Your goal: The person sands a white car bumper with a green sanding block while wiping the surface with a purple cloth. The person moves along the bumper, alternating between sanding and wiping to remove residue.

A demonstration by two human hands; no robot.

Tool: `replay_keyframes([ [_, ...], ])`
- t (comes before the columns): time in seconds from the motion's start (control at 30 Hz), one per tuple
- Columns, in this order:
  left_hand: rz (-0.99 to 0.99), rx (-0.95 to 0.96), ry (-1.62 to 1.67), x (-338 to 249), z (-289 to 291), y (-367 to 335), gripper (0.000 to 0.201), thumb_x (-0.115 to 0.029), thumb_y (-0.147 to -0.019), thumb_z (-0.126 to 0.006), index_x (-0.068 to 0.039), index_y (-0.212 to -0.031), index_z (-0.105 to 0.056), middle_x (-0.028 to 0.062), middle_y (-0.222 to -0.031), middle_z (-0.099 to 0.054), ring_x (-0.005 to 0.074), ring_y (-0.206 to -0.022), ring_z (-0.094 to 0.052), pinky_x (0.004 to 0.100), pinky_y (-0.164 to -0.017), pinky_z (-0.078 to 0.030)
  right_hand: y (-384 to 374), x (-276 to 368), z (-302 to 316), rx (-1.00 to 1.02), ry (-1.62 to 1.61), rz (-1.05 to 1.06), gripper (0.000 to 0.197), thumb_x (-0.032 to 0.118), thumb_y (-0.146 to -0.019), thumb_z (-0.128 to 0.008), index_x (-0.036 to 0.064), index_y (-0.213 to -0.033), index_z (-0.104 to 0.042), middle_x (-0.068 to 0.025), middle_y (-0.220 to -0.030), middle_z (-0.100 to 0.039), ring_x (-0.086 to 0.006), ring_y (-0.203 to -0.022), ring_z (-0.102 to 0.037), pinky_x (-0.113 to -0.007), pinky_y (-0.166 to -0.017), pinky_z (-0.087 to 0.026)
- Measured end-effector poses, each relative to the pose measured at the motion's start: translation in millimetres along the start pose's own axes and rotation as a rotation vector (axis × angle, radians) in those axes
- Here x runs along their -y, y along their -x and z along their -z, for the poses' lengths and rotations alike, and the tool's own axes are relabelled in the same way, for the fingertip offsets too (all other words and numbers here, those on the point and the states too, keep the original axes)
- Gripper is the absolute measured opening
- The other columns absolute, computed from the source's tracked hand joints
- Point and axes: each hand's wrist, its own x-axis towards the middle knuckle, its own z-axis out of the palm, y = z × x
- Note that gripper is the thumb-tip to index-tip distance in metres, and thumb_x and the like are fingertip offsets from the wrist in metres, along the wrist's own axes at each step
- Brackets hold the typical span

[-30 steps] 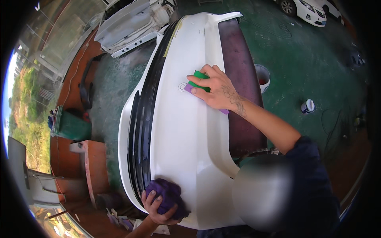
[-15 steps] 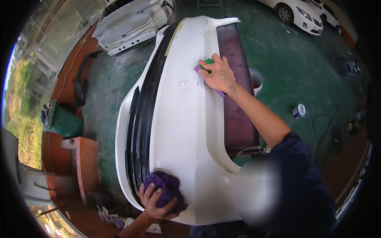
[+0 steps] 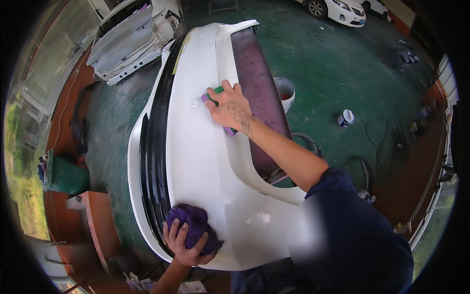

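A white car bumper (image 3: pixel 196 161) with black grille slats (image 3: pixel 155 161) stretches away in front of me. My right hand (image 3: pixel 229 109) is closed over a green and purple sanding block (image 3: pixel 214 95), pressing it onto the bumper's upper face, to the right of a small round emblem (image 3: pixel 195 102). Part of the block is hidden under the fingers and palm. At the near left end, my left hand (image 3: pixel 185 247) grips a bunched purple cloth (image 3: pixel 190 223) that rests against the bumper beside the slats.
A dark maroon padded support (image 3: pixel 257 98) lies along the bumper's right side. Beyond it stand a white bucket (image 3: pixel 285 94) and a paint can (image 3: pixel 346 118) on the green floor. A stripped car body part (image 3: pixel 127 41) is far left, a green bin (image 3: pixel 68 172) nearer, a white car (image 3: pixel 338 11) far right.
The view has shifted, so the scene sits further left. My right hand has moved the block nearer me and closer to the round emblem; my left hand still holds the cloth.
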Motion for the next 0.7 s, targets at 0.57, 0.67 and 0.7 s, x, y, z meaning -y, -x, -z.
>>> replay_keyframes([
  [0.57, -0.446, 0.281, -0.043, 22.0, 29.6, -56.4, 0.108, -0.065, -0.070, -0.092, -0.014, -0.159, -0.057, 0.0307, -0.157, -0.044, 0.0551, -0.157, -0.032, 0.0768, -0.124, -0.024, 371.8, 140.2, -19.7, -0.436, 0.138, -0.324, 0.048, 0.031, -0.099, -0.075, 0.0148, -0.145, -0.074, -0.0202, -0.126, -0.061, -0.0342, -0.104, -0.053, -0.046, -0.090, -0.041],
  [0.67, -0.568, 0.409, 0.037, 29.1, 32.8, -81.5, 0.100, -0.059, -0.069, -0.096, -0.018, -0.154, -0.063, 0.0295, -0.164, -0.037, 0.0591, -0.159, -0.024, 0.0846, -0.118, -0.026, 444.2, 176.7, -53.4, -0.514, 0.109, -0.489, 0.052, 0.030, -0.099, -0.075, 0.0150, -0.149, -0.072, -0.0252, -0.134, -0.060, -0.0360, -0.108, -0.053, -0.047, -0.097, -0.043],
  [0.7, -0.633, 0.429, 0.041, 30.1, 35.3, -86.0, 0.098, -0.058, -0.069, -0.096, -0.020, -0.154, -0.064, 0.0282, -0.166, -0.036, 0.0587, -0.159, -0.024, 0.0843, -0.117, -0.027, 465.5, 184.1, -65.8, -0.548, 0.098, -0.529, 0.053, 0.030, -0.099, -0.076, 0.0150, -0.150, -0.072, -0.0267, -0.136, -0.060, -0.0367, -0.109, -0.054, -0.048, -0.099, -0.044],
])
